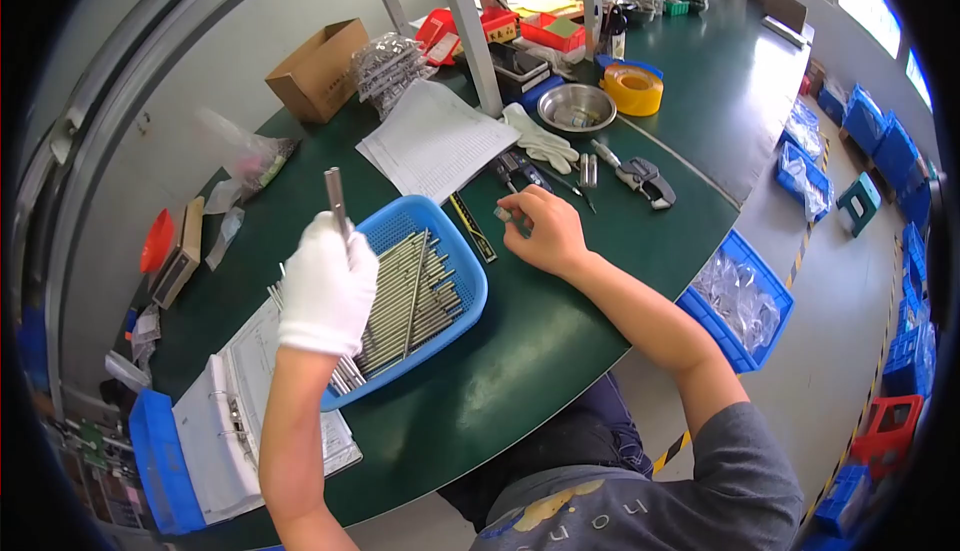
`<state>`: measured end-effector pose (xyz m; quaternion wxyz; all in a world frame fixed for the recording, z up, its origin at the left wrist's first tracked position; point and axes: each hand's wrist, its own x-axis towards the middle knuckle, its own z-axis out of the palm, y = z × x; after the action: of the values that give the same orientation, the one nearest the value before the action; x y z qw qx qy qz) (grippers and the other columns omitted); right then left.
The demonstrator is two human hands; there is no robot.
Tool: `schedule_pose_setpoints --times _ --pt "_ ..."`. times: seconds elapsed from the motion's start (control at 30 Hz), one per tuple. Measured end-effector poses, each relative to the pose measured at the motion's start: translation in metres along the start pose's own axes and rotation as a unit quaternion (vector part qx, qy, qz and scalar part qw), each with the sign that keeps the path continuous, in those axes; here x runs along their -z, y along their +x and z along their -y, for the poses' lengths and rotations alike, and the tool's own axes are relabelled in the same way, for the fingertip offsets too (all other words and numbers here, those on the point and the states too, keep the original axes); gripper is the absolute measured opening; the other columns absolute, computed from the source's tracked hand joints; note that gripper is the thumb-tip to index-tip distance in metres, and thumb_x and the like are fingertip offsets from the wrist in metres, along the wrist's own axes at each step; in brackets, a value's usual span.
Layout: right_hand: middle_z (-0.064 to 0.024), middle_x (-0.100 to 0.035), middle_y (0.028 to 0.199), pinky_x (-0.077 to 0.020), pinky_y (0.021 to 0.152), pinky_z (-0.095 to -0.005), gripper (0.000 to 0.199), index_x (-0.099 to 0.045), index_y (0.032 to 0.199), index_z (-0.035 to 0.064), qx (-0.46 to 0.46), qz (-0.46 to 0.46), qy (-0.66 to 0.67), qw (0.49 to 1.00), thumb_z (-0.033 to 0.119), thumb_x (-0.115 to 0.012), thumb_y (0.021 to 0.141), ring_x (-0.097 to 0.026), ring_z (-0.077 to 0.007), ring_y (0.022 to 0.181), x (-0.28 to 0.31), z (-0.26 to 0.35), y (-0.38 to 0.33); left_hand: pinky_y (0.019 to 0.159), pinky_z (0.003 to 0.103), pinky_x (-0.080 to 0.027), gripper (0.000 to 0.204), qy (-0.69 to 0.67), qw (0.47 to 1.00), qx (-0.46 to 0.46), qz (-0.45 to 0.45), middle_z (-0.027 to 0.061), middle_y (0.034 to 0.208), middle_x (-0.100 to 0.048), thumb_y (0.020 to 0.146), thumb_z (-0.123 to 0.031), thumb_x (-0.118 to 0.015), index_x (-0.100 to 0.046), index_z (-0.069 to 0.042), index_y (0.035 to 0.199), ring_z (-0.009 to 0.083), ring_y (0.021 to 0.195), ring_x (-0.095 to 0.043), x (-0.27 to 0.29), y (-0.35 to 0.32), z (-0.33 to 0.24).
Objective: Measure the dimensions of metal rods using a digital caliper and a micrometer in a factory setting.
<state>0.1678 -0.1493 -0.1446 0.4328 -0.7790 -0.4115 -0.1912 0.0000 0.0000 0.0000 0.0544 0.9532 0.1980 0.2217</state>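
My left hand (pixel 330 286), in a white knit glove, is closed around slim metal rods (pixel 335 196) whose ends stick up above the fist. It is over the left side of a blue plastic basket (pixel 477 303). Many similar metal rods (pixel 410 286) lie side by side in the basket, one of them slantwise on top. To the basket's right, my bare right hand (pixel 548 231) pinches a small silvery piece (pixel 502 214) between thumb and fingers; its exact kind is too small to make out. A dark caliper (pixel 524 171) lies just beyond that hand.
An open ring binder (pixel 225 421) lies left of the basket. Farther back are printed sheets (pixel 435 136), a white glove (pixel 540 139), a steel bowl (pixel 577 109), yellow tape (pixel 633 89) and a micrometer (pixel 645 181). A blue crate (pixel 740 301) stands beyond the table's right edge.
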Motion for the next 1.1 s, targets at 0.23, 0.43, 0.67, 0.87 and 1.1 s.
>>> schedule_pose_setpoints --times 0.23,0.43,0.67,0.87,1.1 --pt "-0.0047 -0.05 0.064 -0.0428 0.051 -0.0247 0.02 -0.055 0.074 0.006 0.028 -0.07 0.117 0.99 0.003 -0.058 0.055 -0.05 -0.0141 0.053 -0.002 -0.004 0.013 0.07 0.045 -0.045 0.025 -0.079 0.982 0.086 0.15 0.0247 0.08 -0.058 0.079 -0.02 -0.041 -0.051 0.002 0.085 0.0399 0.074 -0.057 -0.071 0.014 0.014" --pt "-0.0024 -0.049 0.064 -0.039 0.056 -0.0217 0.016 -0.051 0.073 0.0051 0.066 -0.06 0.088 0.992 0.002 -0.058 0.059 -0.047 -0.0114 0.057 0.004 0.007 -0.001 0.068 0.042 -0.045 0.024 -0.175 0.98 0.061 0.069 0.0223 0.082 -0.059 0.077 -0.017 -0.044 -0.06 -0.001 0.085 0.037 0.076 -0.058 -0.116 0.002 0.045" --pt "-0.0065 -0.046 0.08 -0.0421 0.068 -0.0244 0.021 -0.044 0.082 0.0021 0.083 0.083 0.401 0.908 0.005 -0.06 0.069 -0.05 -0.0137 0.07 -0.011 0.077 0.018 0.07 0.04 -0.045 0.026 -0.264 0.963 -0.019 -0.048 0.0202 0.094 -0.051 0.072 -0.017 -0.05 -0.052 -0.001 0.093 0.0343 0.079 -0.056 -0.068 -0.048 0.028" --pt "-0.0018 -0.048 0.075 -0.038 0.064 -0.0198 0.02 -0.047 0.079 0.001 0.089 0.143 0.355 0.92 0.002 -0.062 0.066 -0.046 -0.0084 0.067 -0.047 0.135 0.031 0.064 0.039 -0.043 0.017 -0.421 0.896 0.038 -0.135 0.0176 0.08 -0.054 0.075 -0.016 -0.049 -0.051 -0.003 0.085 0.0348 0.072 -0.054 -0.083 -0.063 0.043" --pt "-0.0006 -0.049 0.073 -0.0348 0.059 -0.0176 0.017 -0.05 0.079 0.0011 -0.026 0.185 0.397 0.899 0.012 -0.063 0.074 -0.044 -0.0065 0.063 -0.049 0.139 0.032 0.055 0.042 -0.041 0.017 -0.424 0.899 0.076 -0.077 0.0173 0.067 -0.055 0.082 -0.019 -0.045 -0.05 -0.003 0.081 0.0368 0.064 -0.053 -0.073 -0.067 0.046"
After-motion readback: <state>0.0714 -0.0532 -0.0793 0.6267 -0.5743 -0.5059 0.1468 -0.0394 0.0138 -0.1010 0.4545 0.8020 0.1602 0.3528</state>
